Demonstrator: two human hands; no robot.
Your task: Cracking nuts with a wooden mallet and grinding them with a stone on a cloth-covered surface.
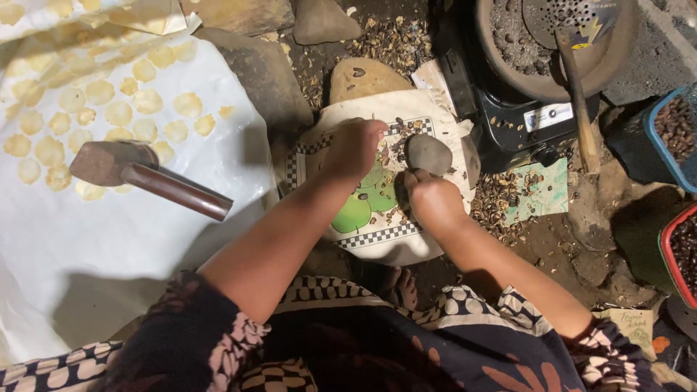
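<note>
We are sitting on the ground over a cloth-covered stone block [377,218], its cloth printed with green fruit and a checkered border, and everything here is placed around it. Our right hand [434,202] is closing around a smooth grey pounding stone [428,154], holding it just above the far right part of the cloth. Our left hand [354,147] is resting on the cloth's far left part with its fingers curled down; we cannot tell whether they are pinching a seed. A few dark seeds [404,131] are lying on the cloth between the two hands. To the left of the block, a white sheet [109,247] is carrying many flattened pale yellow discs [109,109], and a broad wooden mallet [141,174] is lying beside them. To the right of the block, a black stove [523,116] is bearing a clay pan with dark sand [508,36] and a perforated ladle [577,65], and beyond it a blue basket [675,131] and a red basket [682,250] are holding dark seeds. Broken husks [501,203] are littering the ground close to the block. We are judging the work well under way: many discs are laid out, yet plenty of seeds are waiting in the baskets.
</note>
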